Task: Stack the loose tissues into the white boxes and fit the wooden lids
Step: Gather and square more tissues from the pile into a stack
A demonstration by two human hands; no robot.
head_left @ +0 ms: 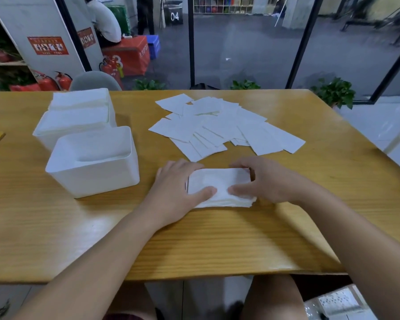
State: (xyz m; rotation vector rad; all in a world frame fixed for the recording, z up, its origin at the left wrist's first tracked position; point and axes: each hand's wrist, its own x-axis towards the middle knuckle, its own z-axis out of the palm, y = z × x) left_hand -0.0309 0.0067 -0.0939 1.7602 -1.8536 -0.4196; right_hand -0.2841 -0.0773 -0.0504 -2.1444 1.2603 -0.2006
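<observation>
Squaring up tissue stack (219, 188) w/ both hands, left hand (178, 188) & right hand (263, 181) gripping its ends. Far boxes (79, 116) looking full, near box (95, 162) partly filled, loose tissues (217, 125) remaining on counter (217, 239), lids not fitted yet.

I see the tissue stack (219, 187) nearest me on the table (217, 239), loose tissues (226, 125) behind it, boxes (92, 160) to its left.

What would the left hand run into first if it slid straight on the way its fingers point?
The left hand points away and slightly right along the tissue stack. Straight on, it would likely meet the loose tissues spread on the table; depth is uncertain.
</observation>
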